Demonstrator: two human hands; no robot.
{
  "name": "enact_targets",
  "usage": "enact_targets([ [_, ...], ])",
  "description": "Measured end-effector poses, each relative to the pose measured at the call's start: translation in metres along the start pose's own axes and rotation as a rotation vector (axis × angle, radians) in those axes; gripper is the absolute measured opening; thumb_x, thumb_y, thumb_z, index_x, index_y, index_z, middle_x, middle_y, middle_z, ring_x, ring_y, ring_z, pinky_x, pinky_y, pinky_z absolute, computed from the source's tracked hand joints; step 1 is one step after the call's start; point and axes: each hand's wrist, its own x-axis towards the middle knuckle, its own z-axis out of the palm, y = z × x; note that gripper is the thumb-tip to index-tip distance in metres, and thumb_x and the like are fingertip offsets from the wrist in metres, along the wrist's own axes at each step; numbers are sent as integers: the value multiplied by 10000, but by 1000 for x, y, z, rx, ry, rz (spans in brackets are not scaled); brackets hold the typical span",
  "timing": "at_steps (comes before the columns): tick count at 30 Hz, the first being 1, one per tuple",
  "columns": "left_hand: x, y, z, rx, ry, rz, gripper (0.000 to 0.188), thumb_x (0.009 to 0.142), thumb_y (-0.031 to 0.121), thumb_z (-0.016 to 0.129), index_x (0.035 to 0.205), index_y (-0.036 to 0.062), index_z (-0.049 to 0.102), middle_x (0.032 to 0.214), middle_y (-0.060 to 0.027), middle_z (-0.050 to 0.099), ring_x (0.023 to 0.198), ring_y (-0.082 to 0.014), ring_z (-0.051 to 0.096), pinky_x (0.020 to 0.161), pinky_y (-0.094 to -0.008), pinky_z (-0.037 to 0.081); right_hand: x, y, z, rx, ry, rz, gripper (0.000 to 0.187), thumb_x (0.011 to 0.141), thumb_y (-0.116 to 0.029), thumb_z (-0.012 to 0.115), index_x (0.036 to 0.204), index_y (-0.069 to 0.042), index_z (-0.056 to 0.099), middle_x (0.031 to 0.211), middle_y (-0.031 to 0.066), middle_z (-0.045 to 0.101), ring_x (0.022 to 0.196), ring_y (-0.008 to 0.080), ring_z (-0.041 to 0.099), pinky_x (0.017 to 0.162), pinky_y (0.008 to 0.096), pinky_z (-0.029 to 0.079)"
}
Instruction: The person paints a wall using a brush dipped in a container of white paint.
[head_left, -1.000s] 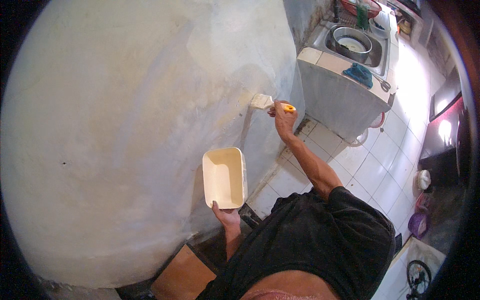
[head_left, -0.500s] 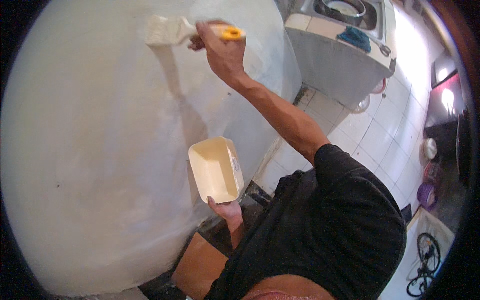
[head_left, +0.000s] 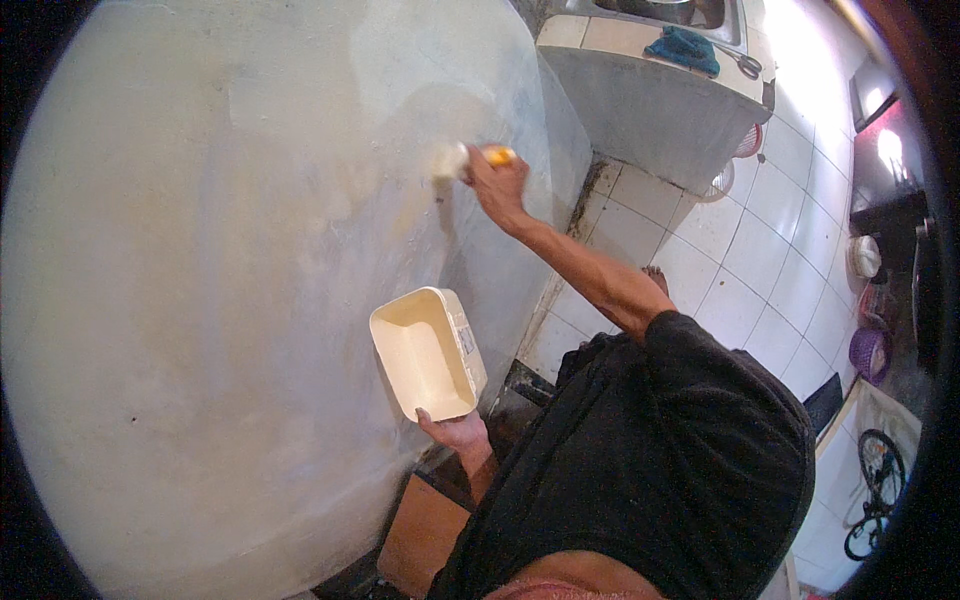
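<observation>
Grips brush [head_left: 450, 162] in right hand [head_left: 498, 188] at pale wall [head_left: 250, 300], too blurred to confirm contact. Clasps cream tub [head_left: 415, 355] by near rim in left hand [head_left: 457, 431]. Advise even, overlapping strokes.

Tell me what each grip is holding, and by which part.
The right grip holds a flat, pale-bristled paintbrush by its yellow-ended handle; the left grip holds a cream, rectangular, open plastic tub by its near end.

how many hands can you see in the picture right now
2: the right hand, gripping a blurred brush at the wall, and the left hand, holding the cream tub by its near end.
</observation>
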Motion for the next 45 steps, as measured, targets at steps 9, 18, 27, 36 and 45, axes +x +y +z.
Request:
enact_targets([
  [9,-3,-3,-6,34,17,31,771,825,597,462,1440,156,313,1452,-91,376,1326,-348,355,1062,-541,295,15,-171,62,542,-254,-213,209,920,-170,619,984,29,619,824,110,677,688,163,667,624,290,580],
  [18,-4,-2,-13,56,30,5,807,795,623,487,1451,192,298,1469,-83,354,1336,-354,332,1031,-602,272,-18,57,-61,-96,81,281,229,864,-217,652,833,9,659,731,76,648,653,135,627,558,312,540],
  [27,1,-1,-13,34,-15,-21,833,778,642,501,1454,199,297,1477,-78,344,1335,-357,327,1000,-625,281,16,5,-2,57,132,173,261,848,-246,670,743,-10,637,605,38,606,560,111,579,516,296,496],
  [36,-16,5,7,46,3,16,799,825,604,468,1444,127,304,1459,-104,362,1323,-345,351,1067,-522,279,8,-136,39,478,-219,-133,196,925,-191,619,928,5,626,789,94,662,686,147,651,634,283,570],
  [45,-15,-2,-1,-26,55,73,741,854,572,462,1418,107,337,1436,-122,392,1305,-332,381,1078,-487,281,-23,66,-66,-189,67,261,259,865,-249,660,743,-22,634,631,42,629,549,124,594,534,284,509],
])
